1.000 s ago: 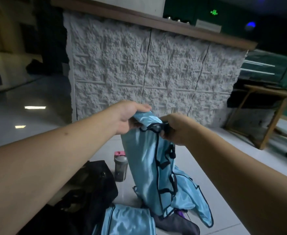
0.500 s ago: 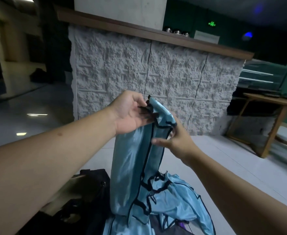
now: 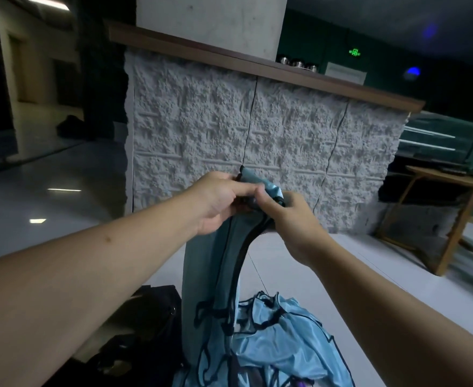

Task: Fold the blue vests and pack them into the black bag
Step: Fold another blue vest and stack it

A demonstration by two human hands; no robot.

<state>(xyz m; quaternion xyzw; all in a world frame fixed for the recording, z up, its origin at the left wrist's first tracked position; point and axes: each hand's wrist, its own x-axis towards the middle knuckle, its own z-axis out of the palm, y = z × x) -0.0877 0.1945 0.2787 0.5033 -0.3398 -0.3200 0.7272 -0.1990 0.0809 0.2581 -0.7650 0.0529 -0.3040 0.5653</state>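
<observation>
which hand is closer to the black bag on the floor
Left. The left hand grips the top of the hanging blue vest, up above the black bag at lower left. The right hand grips the same vest top, farther to the right of the bag.

Both hands meet in front of the stone-faced counter [image 3: 202,129], left hand [image 3: 218,201] left of right hand [image 3: 291,219], holding up a vest [image 3: 213,275]. Below it, more vests [image 3: 280,339] lie heaped on the floor [image 3: 62,191], the bag [image 3: 151,325] to their left. A wooden table [image 3: 453,196] stands right of the counter.

Lobby: stone-faced reception counter [image 3: 257,141]
</observation>
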